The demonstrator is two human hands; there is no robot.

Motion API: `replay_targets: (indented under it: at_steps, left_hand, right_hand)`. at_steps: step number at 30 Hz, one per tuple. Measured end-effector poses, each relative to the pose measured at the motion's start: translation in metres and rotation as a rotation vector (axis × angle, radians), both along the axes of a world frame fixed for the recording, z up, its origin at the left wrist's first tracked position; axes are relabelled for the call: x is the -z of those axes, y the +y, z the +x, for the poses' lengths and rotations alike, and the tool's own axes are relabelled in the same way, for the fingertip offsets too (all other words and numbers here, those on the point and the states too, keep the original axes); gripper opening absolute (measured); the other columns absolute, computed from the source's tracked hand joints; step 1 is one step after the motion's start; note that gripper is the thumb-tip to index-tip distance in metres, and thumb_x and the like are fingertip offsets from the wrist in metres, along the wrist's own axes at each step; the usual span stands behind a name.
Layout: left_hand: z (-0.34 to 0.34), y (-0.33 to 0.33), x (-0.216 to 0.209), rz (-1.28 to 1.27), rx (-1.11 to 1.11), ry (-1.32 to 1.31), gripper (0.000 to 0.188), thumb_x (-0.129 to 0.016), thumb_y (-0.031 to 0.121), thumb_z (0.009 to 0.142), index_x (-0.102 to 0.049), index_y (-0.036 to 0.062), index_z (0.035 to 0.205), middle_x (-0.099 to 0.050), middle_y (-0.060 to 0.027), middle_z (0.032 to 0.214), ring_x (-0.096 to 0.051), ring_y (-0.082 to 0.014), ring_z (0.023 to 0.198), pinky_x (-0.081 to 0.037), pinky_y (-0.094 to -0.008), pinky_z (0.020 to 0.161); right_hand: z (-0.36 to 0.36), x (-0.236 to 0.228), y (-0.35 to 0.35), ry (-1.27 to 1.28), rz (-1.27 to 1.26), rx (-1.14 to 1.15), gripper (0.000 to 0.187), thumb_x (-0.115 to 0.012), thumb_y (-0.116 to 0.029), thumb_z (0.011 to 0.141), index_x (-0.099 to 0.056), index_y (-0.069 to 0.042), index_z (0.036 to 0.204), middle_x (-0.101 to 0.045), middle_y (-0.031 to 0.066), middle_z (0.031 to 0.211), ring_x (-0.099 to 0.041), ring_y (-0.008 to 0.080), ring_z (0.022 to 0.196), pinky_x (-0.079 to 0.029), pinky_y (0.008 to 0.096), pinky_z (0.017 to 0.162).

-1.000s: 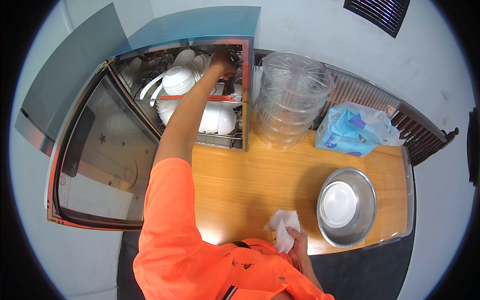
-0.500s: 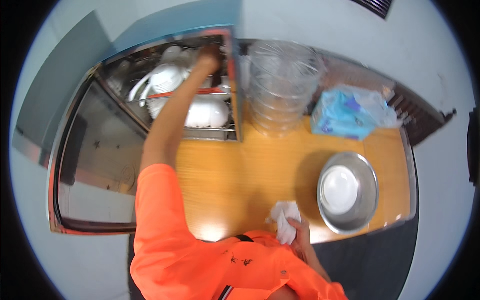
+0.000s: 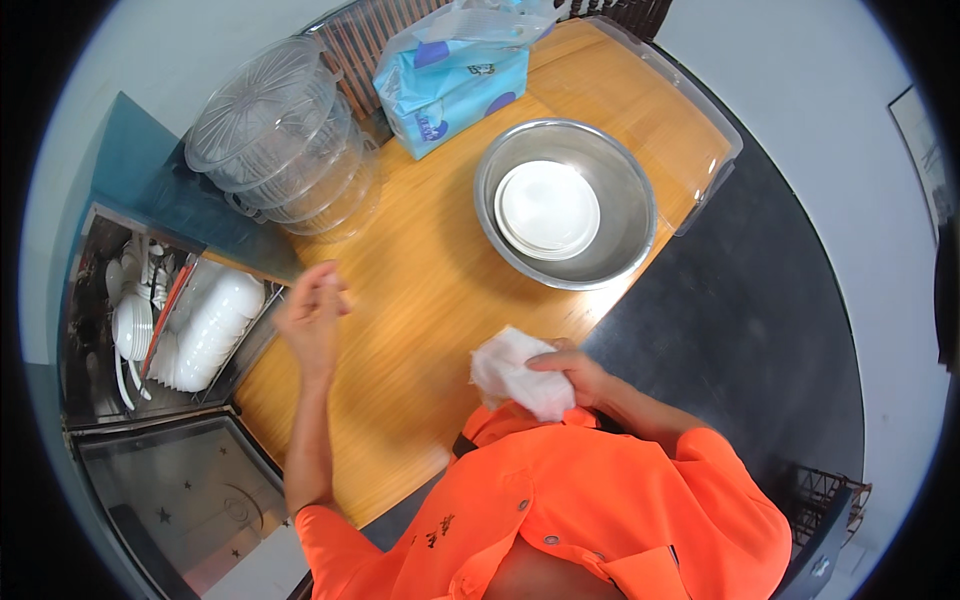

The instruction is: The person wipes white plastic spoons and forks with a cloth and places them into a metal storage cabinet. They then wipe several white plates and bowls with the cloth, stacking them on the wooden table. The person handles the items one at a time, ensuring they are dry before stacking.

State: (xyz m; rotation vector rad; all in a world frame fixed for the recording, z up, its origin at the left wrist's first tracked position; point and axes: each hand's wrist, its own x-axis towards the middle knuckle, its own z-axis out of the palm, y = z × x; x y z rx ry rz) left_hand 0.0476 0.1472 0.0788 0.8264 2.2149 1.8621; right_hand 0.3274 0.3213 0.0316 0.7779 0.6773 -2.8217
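My right hand (image 3: 578, 374) grips a crumpled white cloth (image 3: 520, 372) close to my body, over the near table edge. Above the wooden table, my left hand (image 3: 314, 308) is slightly blurred, its fingers loosely bent and apart with nothing visible in them. It is nearest to the dish cabinet (image 3: 230, 250), whose glass door (image 3: 190, 505) hangs open. Inside, white bowls (image 3: 222, 325) stand in a row, beside stacked small bowls (image 3: 132, 325) and white spoons (image 3: 122, 278). A steel basin (image 3: 632, 235) on the table holds stacked white plates (image 3: 550, 208).
Clear plastic stacked tiers (image 3: 285, 135) stand behind my left hand. A blue tissue package (image 3: 455, 95) lies at the back of the wooden table (image 3: 400, 300). Transparent covering (image 3: 690, 120) hangs over the table's right end. A dark rack (image 3: 825, 510) is at lower right.
My left hand has come out of the cabinet to above the table. The view has turned rightward. My right hand keeps the cloth, and the cabinet door remains open.
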Motion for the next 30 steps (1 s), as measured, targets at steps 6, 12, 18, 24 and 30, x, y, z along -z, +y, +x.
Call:
replay_targets:
  at_steps: [6,12,18,24,30]
  left_hand:
    - [0.077,0.118,0.026,0.079,0.36,-0.455,0.036,-0.06,0.007,0.085,-0.054,0.001,0.119,-0.06,-0.0087,0.101,-0.06,-0.0148,0.083,-0.05,-0.0265,0.072]
    - [0.115,0.194,0.056,-0.049,0.321,-0.721,0.045,-0.063,0.006,0.082,-0.05,0.0025,0.125,-0.051,-0.0106,0.118,-0.051,-0.0166,0.107,-0.041,-0.0302,0.092]
    - [0.136,0.211,0.069,-0.127,0.102,-0.436,0.039,-0.06,0.004,0.083,-0.052,0.0019,0.122,-0.054,-0.0068,0.114,-0.052,-0.0163,0.105,-0.043,-0.0283,0.087]
    - [0.116,0.181,0.059,0.129,-0.224,-0.299,0.024,-0.056,0.004,0.088,-0.058,0.0011,0.111,-0.061,-0.0057,0.105,-0.058,-0.015,0.098,-0.047,-0.0274,0.08]
    - [0.097,0.117,0.024,0.277,-0.537,-0.178,0.02,-0.055,0.004,0.089,-0.06,0.001,0.108,-0.062,-0.0068,0.104,-0.059,-0.0158,0.095,-0.047,-0.0277,0.08]
  right_hand:
    - [0.058,-0.028,0.126,0.117,0.335,0.366,0.056,-0.067,-0.035,0.082,-0.053,0.007,0.115,-0.066,0.0159,0.094,-0.068,0.024,0.076,-0.058,0.0346,0.067]
    - [0.099,-0.035,0.248,0.003,0.732,0.545,0.048,-0.066,-0.025,0.082,-0.052,0.008,0.115,-0.064,0.0145,0.097,-0.065,0.0205,0.083,-0.053,0.0308,0.075]
    - [0.072,-0.041,0.293,0.055,0.93,0.375,0.051,-0.071,-0.02,0.075,-0.054,0.003,0.118,-0.063,0.0103,0.1,-0.061,0.0169,0.09,-0.049,0.0288,0.08]
    - [0.002,-0.043,0.248,0.357,1.032,-0.188,0.043,-0.068,-0.023,0.081,-0.058,0.002,0.114,-0.065,0.0084,0.097,-0.06,0.0137,0.09,-0.047,0.0273,0.079]
    - [-0.118,-0.031,0.142,0.799,1.247,-0.562,0.039,-0.063,-0.024,0.084,-0.058,0.001,0.113,-0.064,0.0204,0.103,-0.064,0.0288,0.092,-0.049,0.0338,0.079]
